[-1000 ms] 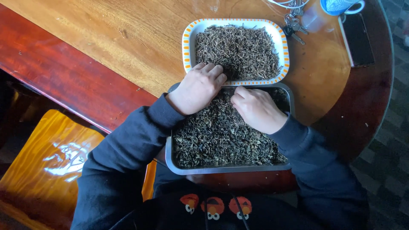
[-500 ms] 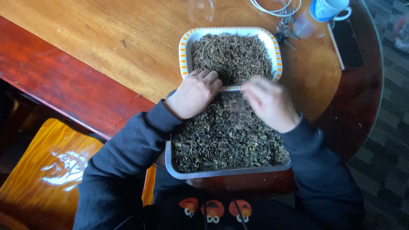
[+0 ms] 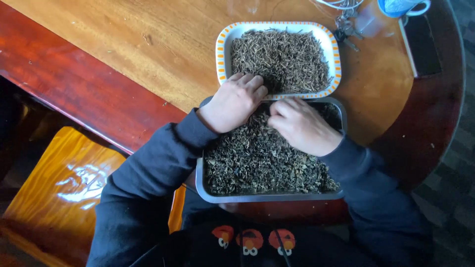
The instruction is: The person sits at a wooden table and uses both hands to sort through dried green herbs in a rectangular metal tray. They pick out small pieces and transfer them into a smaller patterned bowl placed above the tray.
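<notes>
A grey metal tray (image 3: 267, 198) heaped with dark dried plant bits (image 3: 262, 163) lies at the near edge of the wooden table (image 3: 148, 44). Touching its far side is a white dish with an orange-striped rim (image 3: 220, 54), holding thinner dried stems (image 3: 279, 59). My left hand (image 3: 233, 101) rests with curled fingers on the tray's far left corner, knuckles against the dish rim; what it holds is hidden. My right hand (image 3: 301, 126) lies on the pile beside it, its fingertips pinched into the dried bits. Dark sleeves cover both arms.
At the table's far right are a bunch of keys (image 3: 346, 30), a blue mug (image 3: 403, 7), a white cable (image 3: 336, 4) and a flat dark slab (image 3: 420, 42). A glossy orange wooden seat (image 3: 69, 183) stands at the lower left, beside the table's dark red rim (image 3: 89, 104).
My right hand lifted towards the white dish half a second ago and has come back down onto the pile in the metal tray. My left hand has barely moved.
</notes>
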